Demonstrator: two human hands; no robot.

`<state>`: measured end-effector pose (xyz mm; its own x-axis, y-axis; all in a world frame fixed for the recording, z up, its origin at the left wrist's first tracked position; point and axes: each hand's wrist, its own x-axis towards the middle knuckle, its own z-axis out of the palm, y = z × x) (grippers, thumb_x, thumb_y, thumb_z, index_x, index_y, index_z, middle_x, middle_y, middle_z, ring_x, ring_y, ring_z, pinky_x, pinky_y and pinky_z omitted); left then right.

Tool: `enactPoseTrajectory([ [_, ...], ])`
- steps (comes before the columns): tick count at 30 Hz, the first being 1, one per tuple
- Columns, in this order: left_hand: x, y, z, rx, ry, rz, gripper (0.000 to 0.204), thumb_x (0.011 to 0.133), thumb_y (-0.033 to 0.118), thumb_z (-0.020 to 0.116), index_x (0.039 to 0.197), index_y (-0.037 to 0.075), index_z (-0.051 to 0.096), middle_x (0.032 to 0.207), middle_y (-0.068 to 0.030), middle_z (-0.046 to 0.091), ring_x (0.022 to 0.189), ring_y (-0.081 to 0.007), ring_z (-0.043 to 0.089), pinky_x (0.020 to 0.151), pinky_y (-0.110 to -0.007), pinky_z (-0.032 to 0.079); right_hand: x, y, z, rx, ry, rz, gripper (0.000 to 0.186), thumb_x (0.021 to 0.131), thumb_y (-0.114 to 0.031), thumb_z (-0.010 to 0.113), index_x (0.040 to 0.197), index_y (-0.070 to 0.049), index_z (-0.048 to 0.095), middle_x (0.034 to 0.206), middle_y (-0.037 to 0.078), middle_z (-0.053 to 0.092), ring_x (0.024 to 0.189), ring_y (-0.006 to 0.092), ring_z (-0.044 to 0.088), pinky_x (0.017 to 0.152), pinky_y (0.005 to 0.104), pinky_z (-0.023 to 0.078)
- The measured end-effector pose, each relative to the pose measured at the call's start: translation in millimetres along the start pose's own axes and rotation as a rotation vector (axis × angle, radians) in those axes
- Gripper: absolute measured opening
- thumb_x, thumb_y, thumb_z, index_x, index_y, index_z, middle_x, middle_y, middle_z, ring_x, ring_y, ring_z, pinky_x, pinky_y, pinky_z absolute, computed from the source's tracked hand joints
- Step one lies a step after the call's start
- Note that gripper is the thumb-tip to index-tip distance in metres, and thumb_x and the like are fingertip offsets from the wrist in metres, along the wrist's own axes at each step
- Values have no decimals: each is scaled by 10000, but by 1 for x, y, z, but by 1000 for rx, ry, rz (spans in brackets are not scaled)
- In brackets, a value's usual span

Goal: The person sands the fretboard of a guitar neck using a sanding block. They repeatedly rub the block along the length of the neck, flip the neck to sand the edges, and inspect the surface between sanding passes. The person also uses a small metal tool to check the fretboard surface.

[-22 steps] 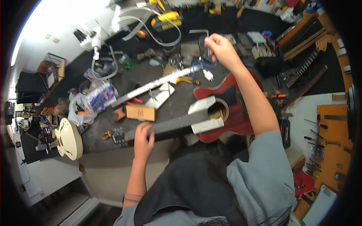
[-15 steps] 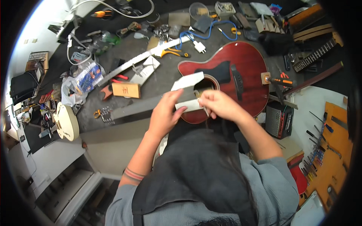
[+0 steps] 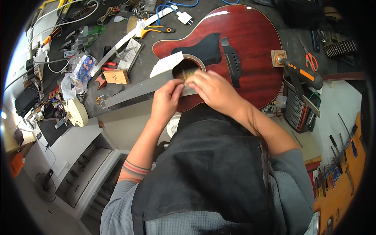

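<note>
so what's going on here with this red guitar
Someone in a black apron is leaning over a red acoustic guitar lying face up on a dark bench. Their left hand and right hand meet by the near edge of the soundhole; what they hold, if anything, is hidden. A white piece sits beyond the neck end.

Handwritten number (image 3: 112,76) on a small tan wooden block (image 3: 118,77)

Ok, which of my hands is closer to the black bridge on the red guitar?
Right. Your right hand is just left of the near end of the black bridge; your left hand is farther left, beyond the right one.
</note>
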<state>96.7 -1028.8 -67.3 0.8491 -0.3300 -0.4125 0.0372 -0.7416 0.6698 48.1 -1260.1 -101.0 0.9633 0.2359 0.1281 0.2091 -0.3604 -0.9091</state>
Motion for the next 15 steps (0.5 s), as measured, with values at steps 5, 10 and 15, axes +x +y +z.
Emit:
enactPoseTrajectory([
  [5, -4, -27, -3, -99, 161, -55, 323, 1122, 83, 764, 1432, 15, 704, 977, -58, 759, 889, -134, 730, 816, -334, 618, 26, 33, 0, -244, 63, -147, 131, 1055, -111, 682, 1175, -60, 684, 1161, 105, 748, 1017, 317, 739, 912, 452, 567],
  [10, -15, -45, -10, -82, 253, -76, 323, 1130, 71, 745, 1439, 1, 683, 973, -42, 745, 855, -116, 700, 794, -314, 605, 42, 47, 2, -346, -71, -179, 116, 1027, -89, 666, 1138, -57, 668, 1153, 116, 764, 995, 319, 754, 914, 441, 577],
  [15, -27, -47, -8, -55, 313, -116, 271, 1133, 73, 732, 1391, 6, 681, 967, -51, 755, 856, -116, 701, 785, -311, 600, 50, 55, 19, -288, -87, -195, 70, 1013, -94, 689, 1064, -46, 694, 1061, 122, 777, 1006, 325, 778, 902, 455, 602],
])
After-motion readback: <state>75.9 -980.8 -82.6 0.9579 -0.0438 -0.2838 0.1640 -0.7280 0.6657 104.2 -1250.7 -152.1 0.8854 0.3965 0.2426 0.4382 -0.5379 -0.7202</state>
